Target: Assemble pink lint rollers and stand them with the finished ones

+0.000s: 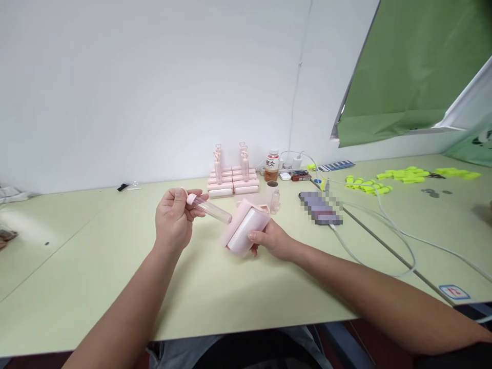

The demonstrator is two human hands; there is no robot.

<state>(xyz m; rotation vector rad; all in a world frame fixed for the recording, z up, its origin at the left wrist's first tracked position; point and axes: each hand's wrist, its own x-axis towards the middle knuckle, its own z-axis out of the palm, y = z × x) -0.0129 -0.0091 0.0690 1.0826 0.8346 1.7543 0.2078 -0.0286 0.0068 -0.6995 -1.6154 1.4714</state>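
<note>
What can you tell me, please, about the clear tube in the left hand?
The tube is a slim, clear cylinder, plastic by the look, with a pink cap at one end. It lies nearly level above the table, cap end pinched in the left hand. Its far end meets the pink roller held by the right hand.

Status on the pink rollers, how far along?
Done: a stack of pink rollers sits at the wall. In hand: left hand holds a clear handle, its tip at the roller gripped by the right hand. Left: loose clear pieces wait behind.
</note>
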